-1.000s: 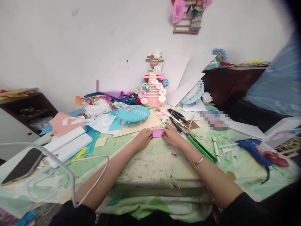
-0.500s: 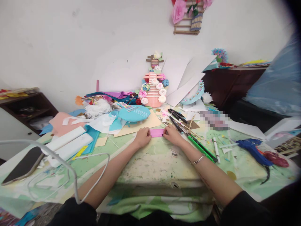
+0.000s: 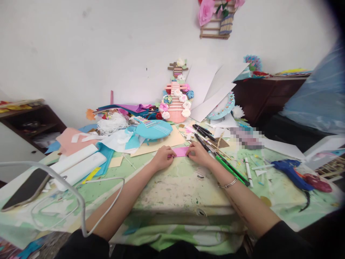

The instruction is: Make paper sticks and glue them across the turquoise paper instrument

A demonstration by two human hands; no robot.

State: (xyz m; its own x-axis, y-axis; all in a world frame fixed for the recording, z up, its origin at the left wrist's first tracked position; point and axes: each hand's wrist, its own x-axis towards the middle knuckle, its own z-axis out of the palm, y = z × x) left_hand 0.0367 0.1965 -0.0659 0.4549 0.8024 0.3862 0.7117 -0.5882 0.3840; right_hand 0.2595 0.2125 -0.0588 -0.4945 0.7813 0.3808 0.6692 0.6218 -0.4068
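A pink paper strip [image 3: 181,151] stretches between my two hands, low over the tablecloth. Its left end is pinched by my left hand [image 3: 164,158], whose fingers are closed. My right hand [image 3: 198,154] grips the other end with fingertips pressed together. Just behind the strip lie a tan paper sheet [image 3: 176,137] and a round blue craft piece [image 3: 157,130] with white strings. Several black pens [image 3: 202,131] lie beyond my right hand, and a green cutter-like tool [image 3: 229,169] rests beside my right forearm.
A blue glue gun [image 3: 291,172] lies at the right. On the left are white boxes [image 3: 81,169], a phone [image 3: 27,189] and a looping white cable [image 3: 81,205]. A flower-covered pink craft instrument [image 3: 176,113] leans against the wall. White string [image 3: 111,124] is heaped at the back left.
Both hands keep hold of the pink strip. The right hand has shifted very slightly to the right, and the strip's visible middle with it. The rest looks the same.
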